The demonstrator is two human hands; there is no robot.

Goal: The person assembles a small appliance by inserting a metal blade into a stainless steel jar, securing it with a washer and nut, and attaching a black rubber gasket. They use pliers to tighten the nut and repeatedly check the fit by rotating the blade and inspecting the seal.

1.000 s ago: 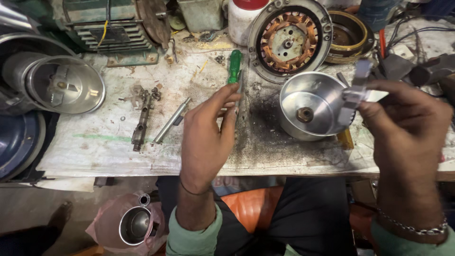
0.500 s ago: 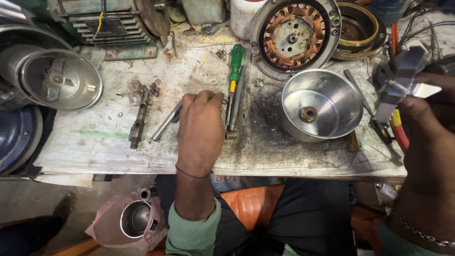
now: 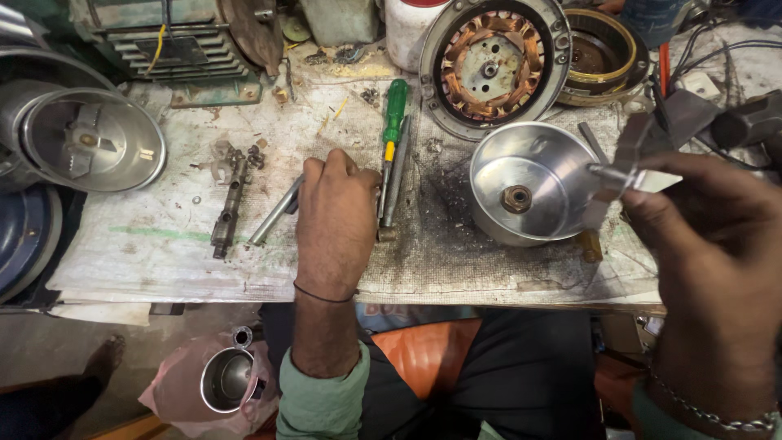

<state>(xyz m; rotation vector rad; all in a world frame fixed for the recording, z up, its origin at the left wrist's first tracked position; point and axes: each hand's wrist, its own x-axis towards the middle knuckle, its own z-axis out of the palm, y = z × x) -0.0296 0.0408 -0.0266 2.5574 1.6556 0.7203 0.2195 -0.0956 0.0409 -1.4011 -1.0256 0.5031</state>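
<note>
Left hand: centre of frame, palm down on the tabletop, fingers curled over the upper end of a grey metal rod slanting down to the left.
Right hand: right edge, raised over the tabletop, fingertips pinched on a small metal blade piece; how it is shaped, cannot tell.
Steel bowl: just left of the right hand, one, open side up, brass nut at its centre.
Screwdriver: one, green handle, upper centre, just beside the left hand's fingers, with a long steel shaft lying alongside.
Dirty shaft: left of the rod, one, dark and greasy.
Motor stator: top centre, round, copper windings, one; second ring housing beside it, upper right.
Steel jar lid with blade: upper left, one.
White tub, red lid: top centre.
Steel cup: lower left, below the tabletop, in pink plastic.
</note>
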